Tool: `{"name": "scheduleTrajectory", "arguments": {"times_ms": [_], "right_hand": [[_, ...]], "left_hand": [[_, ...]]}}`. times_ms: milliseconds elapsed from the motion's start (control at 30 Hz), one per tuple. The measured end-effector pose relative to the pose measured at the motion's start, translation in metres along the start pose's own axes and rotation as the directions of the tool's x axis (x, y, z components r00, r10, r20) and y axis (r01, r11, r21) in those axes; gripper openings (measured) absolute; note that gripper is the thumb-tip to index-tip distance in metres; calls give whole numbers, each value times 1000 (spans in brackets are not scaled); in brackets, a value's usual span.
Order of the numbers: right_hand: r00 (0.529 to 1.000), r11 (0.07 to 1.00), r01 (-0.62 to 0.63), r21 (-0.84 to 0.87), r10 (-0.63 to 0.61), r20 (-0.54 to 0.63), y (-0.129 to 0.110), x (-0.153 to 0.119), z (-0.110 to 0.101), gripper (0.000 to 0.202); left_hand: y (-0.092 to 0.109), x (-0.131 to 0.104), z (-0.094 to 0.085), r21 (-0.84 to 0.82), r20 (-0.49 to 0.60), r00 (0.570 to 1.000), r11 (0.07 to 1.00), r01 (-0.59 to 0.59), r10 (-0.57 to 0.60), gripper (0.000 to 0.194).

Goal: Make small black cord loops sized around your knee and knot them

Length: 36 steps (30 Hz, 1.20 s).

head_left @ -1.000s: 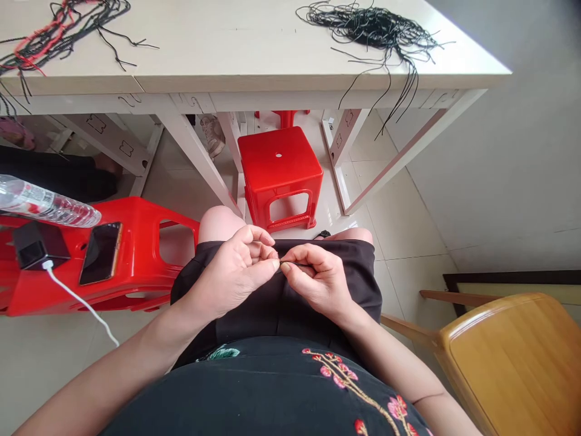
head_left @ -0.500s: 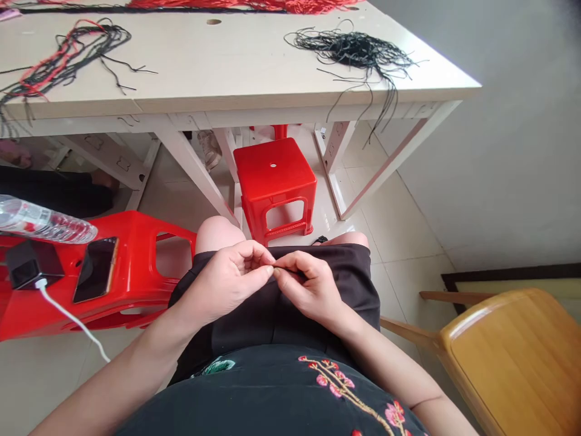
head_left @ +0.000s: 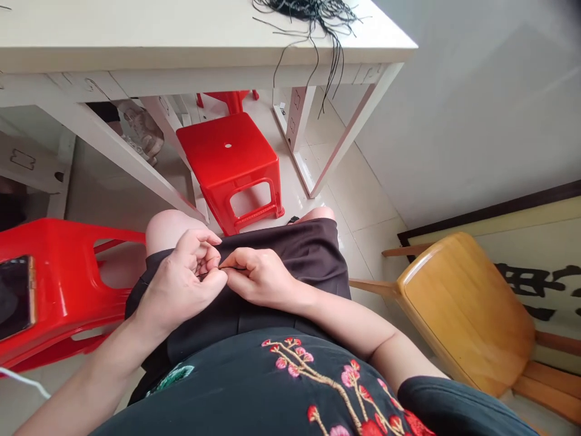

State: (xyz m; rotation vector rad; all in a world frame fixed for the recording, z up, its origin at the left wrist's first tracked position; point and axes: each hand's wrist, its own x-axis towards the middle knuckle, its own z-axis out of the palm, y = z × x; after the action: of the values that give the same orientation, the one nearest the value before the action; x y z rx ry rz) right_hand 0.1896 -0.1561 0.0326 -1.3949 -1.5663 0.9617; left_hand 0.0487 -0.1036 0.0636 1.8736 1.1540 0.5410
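Note:
Over my lap, my left hand (head_left: 181,281) and my right hand (head_left: 265,280) meet at their fingertips. A short stretch of thin black cord (head_left: 235,267) shows between the right thumb and index finger. The left thumb and fingers pinch where the cord runs into them; most of it is hidden by the fingers and hard to see against the dark skirt (head_left: 290,248). Beyond my hands, a tangled bundle of similar black cords (head_left: 313,11) lies on the white table (head_left: 136,27), several loose ends hanging over its front edge.
A red plastic stool (head_left: 227,151) stands under the table. Another red stool (head_left: 59,260) is at my left, bearing a phone (head_left: 16,297); a white cable (head_left: 25,380) passes nearby. To the right are a wooden chair (head_left: 472,315) and a grey wall (head_left: 436,115).
The view has tilted down and shifted right, so the red cords, bottle and charger have left the picture. My fingers have shifted their pinch, the left fingers curling more.

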Motion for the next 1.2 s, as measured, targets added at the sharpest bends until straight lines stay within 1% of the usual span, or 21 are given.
{"name": "scheduleTrajectory", "arguments": {"times_ms": [100,167,267,333,433,533,633,767,900,1033,1100,1200], "right_hand": [[997,985,-60,163,68,-40,2,0,0,9],[993,967,-67,247,89,-80,4,0,-1,10],[984,935,-67,349,120,-132,6,1,-1,10],[978,897,-84,435,157,-136,7,1,-2,12],[973,847,-111,519,199,-117,5,2,-3,13],[972,828,-123,547,212,-103,2,1,-4,13],[975,824,-106,556,196,-104,-1,-1,-5,12],[978,854,-88,513,172,-120,-3,-2,-5,12],[977,887,-60,458,147,-156,-7,-4,-5,13],[977,886,-65,459,151,-152,-11,-6,-4,13],[979,883,-64,465,145,-141,-11,-7,-4,13],[984,906,-21,422,94,-151,-10,-8,-5,12]], "left_hand": [[1,1,0,-29,-26,1000,1000,4,-4,38],[2,2,0,-58,-37,999,998,15,-17,33],[1,4,-1,-185,-10,999,982,39,-42,17],[2,4,-2,-263,24,998,962,68,-64,14],[7,2,-4,-307,62,993,945,115,-101,14],[12,0,-5,-312,69,991,941,133,-117,13],[14,-2,-5,-320,63,992,940,123,-108,14],[11,-4,-6,-335,71,995,937,96,-76,16],[12,-6,-8,-358,55,997,930,78,-62,15],[16,-8,-9,-357,43,997,931,79,-69,14],[18,-9,-9,-351,22,997,933,74,-71,13],[19,-10,-7,-350,-35,997,935,54,-71,13]]}}
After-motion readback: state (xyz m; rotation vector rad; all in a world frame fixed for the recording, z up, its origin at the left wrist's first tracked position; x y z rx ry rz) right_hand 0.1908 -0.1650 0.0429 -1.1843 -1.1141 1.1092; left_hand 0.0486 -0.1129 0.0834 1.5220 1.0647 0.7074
